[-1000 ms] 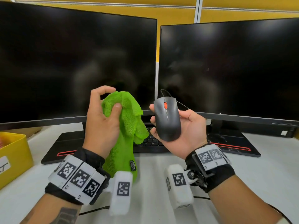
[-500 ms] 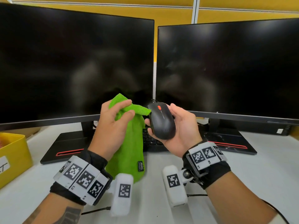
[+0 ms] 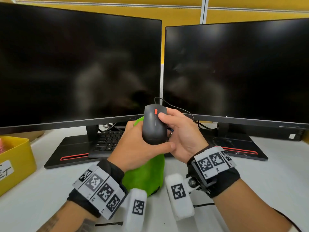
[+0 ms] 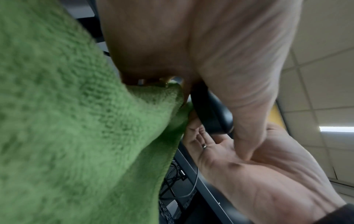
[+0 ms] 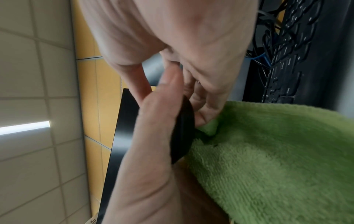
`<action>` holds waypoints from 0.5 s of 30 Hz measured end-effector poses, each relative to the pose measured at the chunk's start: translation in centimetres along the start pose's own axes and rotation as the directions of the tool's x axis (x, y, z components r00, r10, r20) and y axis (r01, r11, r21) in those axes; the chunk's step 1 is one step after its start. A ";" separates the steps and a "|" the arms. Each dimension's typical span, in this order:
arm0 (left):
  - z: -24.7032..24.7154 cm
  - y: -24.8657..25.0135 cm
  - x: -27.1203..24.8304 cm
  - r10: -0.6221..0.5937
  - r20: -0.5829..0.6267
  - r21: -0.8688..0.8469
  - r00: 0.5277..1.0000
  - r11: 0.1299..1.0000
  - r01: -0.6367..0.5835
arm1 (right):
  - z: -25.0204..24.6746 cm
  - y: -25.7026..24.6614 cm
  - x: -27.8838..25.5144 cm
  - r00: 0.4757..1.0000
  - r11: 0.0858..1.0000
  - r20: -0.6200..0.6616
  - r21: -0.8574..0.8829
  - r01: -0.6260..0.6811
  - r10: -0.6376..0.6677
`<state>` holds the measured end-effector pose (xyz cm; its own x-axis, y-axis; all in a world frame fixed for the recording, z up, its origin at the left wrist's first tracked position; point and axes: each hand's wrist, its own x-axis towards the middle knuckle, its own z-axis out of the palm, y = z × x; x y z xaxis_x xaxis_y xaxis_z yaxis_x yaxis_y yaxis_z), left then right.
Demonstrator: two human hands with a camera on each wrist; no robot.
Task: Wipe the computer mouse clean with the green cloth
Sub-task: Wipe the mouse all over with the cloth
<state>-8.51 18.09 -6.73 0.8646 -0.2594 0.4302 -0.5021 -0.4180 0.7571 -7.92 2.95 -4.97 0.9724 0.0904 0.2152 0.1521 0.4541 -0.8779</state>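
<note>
A black wired computer mouse (image 3: 154, 126) with a red scroll wheel is held up above the desk, nose pointing up. My right hand (image 3: 181, 135) grips it from the right, thumb lying on its top beside the wheel. My left hand (image 3: 133, 148) wraps the mouse's left side and rear, its thumb running under the tail end. The green cloth (image 3: 145, 173) is bunched in that hand, pressed against the mouse's hidden underside and hanging down to the desk. In the left wrist view the cloth (image 4: 67, 121) meets the mouse (image 4: 212, 115); the right wrist view shows the mouse (image 5: 182, 133) against the cloth (image 5: 277, 159).
Two dark monitors (image 3: 80, 67) (image 3: 237, 72) stand close behind the hands. A black keyboard (image 3: 108, 141) lies under them on the white desk (image 3: 267, 181). A yellow bin (image 3: 15, 161) sits at the left edge. The mouse cable (image 3: 177, 107) trails back right.
The hands have come together. My left hand carried the cloth right, under and around the mouse, and my right thumb moved onto the mouse's top.
</note>
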 end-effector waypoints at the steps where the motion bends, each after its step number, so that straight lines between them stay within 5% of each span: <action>1: 0.1 -0.1 0.1 0.007 -0.027 -0.030 1.000 1.000 -0.007 | 0.0 0.0 -0.1 1.000 1.000 -0.004 -0.010 0.001 -0.001; 9: 0.2 -0.2 0.0 -0.035 -0.247 -0.081 0.968 0.997 0.015 | -0.1 -0.4 -0.3 0.999 0.994 0.006 -0.106 -0.034 0.035; 15: -0.3 -0.8 0.4 -0.138 -0.284 -0.282 0.949 0.958 0.054 | -1.1 -0.6 0.2 0.995 0.848 -0.091 -0.530 -0.010 -0.045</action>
<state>-7.76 18.57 -6.97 0.8941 0.0589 0.4439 -0.4293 -0.1689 0.8872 -7.60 1.69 -4.86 0.9767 -0.0114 0.2145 0.2127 -0.0856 -0.9734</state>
